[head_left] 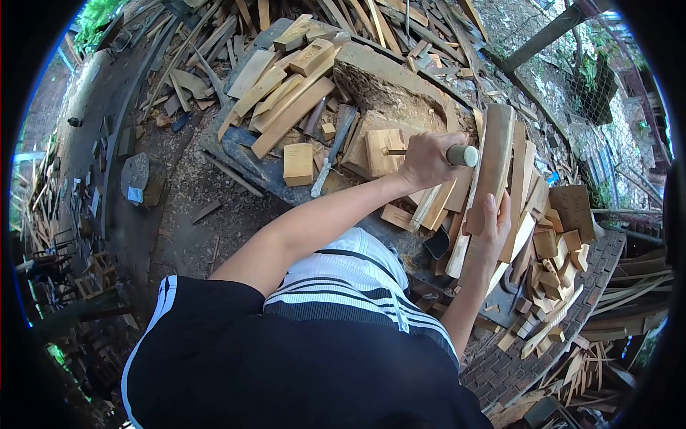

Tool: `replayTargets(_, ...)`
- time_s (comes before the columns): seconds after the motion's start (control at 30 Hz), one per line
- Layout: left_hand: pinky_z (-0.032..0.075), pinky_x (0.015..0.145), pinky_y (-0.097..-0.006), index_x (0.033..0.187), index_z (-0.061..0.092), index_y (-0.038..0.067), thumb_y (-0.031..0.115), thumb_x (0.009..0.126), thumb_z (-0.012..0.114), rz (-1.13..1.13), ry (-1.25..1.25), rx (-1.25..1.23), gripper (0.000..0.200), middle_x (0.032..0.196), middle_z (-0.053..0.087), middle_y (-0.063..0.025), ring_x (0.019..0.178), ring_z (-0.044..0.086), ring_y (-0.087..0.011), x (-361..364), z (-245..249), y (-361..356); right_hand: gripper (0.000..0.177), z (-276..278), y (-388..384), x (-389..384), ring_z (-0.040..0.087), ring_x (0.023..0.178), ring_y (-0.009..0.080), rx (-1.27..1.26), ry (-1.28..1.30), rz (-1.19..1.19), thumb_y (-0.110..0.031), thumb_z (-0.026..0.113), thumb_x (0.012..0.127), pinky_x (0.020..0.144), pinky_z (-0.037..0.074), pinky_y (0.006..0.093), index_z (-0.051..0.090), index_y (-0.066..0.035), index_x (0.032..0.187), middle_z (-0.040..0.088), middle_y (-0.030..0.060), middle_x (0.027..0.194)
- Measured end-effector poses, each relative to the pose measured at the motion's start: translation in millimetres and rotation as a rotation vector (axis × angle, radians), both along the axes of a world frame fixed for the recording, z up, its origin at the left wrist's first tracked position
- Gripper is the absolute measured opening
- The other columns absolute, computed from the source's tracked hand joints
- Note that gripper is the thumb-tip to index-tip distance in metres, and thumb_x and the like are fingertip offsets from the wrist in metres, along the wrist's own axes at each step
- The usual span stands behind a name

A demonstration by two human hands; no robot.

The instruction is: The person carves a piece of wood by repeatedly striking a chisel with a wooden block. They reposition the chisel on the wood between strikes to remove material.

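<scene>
My left hand (432, 159) is wrapped around a chisel (463, 155) with a pale round butt at the end of its handle. The narrow blade points left, its tip over a small wooden block (384, 149) that lies on a large rough wood stump (400, 107). In my right hand (491, 218) is a wooden mallet (494, 150), a long thick bar held near its lower end, thumb along its face. Its broad head stands just right of the chisel's butt.
Stacked wood pieces (296, 118) cover the bench's left side, with a cut block (298, 164) and a hatchet (341, 132) nearby. More offcuts (554, 261) pile up at the right. Scrap wood (343, 18) lies behind the bench; a stump (143, 179) stands on the floor.
</scene>
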State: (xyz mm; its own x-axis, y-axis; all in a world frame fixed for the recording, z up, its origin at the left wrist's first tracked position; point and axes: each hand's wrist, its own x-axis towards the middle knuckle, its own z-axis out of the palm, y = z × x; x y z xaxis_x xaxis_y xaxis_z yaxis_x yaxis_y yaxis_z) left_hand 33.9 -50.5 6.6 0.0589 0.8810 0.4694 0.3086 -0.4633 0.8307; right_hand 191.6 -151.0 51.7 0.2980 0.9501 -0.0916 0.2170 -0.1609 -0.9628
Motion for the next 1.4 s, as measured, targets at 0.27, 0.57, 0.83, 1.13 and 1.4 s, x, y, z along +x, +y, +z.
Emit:
replayTargets(0.27, 0.047, 0.05, -0.041, 0.077, 0.058, 0.013, 0.031, 0.074, 0.073, 0.001, 0.001, 0.033, 0.023, 0.064, 0.061, -0.0091, 0.06, 0.063, -0.0316, 0.1, -1.1, 2.7, 0.049, 18.1, -1.0, -17.2, 0.054, 0.058, 0.0077, -0.051, 0.052, 0.009, -0.033, 0.058, 0.096, 0.044, 0.042, 0.0213, 0.049, -0.003, 0.134, 0.059, 0.0048, 0.087)
replayTargets(0.57, 0.051, 0.054, -0.0401, 0.082, 0.064, 0.014, 0.023, 0.071, 0.074, 0.051, -0.034, -0.045, 0.017, 0.07, 0.065, -0.0098, 0.063, 0.066, -0.0313, -1.7, -1.1, 6.1, 0.05, 9.3, -1.8, -18.2, 0.053, 0.053, 0.0081, -0.047, 0.094, -0.057, -0.035, 0.059, 0.096, 0.039, 0.041, 0.0218, 0.05, -0.004, 0.132, 0.058, 0.0047, 0.082)
replayTargets(0.83, 0.051, 0.056, -0.0412, 0.082, 0.063, 0.013, 0.024, 0.071, 0.075, 0.04, -0.054, -0.092, 0.02, 0.072, 0.066, -0.01, 0.068, 0.066, -0.0323, -3.2, 1.5, 6.1, 0.049, 6.1, -1.2, -18.9, 0.055, 0.056, 0.0086, -0.056, 0.066, -0.055, -0.035, 0.059, 0.096, 0.041, 0.043, 0.0221, 0.05, -0.003, 0.132, 0.058, 0.0044, 0.081)
replayTargets(1.13, 0.051, 0.057, -0.0422, 0.08, 0.061, 0.012, 0.024, 0.072, 0.075, 0.072, -0.045, -0.081, 0.02, 0.07, 0.065, -0.0095, 0.067, 0.066, -0.0321, -3.0, -1.0, 10.2, 0.052, 75.3, 4.3, -31.9, 0.058, 0.058, 0.0148, 0.344, 0.068, -0.068, -0.038, 0.055, 0.096, 0.045, 0.045, 0.0278, 0.04, -0.004, 0.134, 0.059, 0.0107, 0.076)
replayTargets(1.4, 0.048, 0.053, -0.0422, 0.078, 0.059, 0.013, 0.021, 0.072, 0.072, 0.036, -0.058, -0.046, 0.016, 0.066, 0.062, -0.0097, 0.061, 0.064, -0.0316, -0.9, -3.5, 8.0, 0.053, 67.1, 9.1, -36.7, 0.062, 0.076, 0.0166, 0.081, -0.401, 0.109, -0.034, 0.059, 0.094, 0.062, 0.049, 0.0291, 0.048, 0.0, 0.133, 0.062, 0.0143, 0.101)
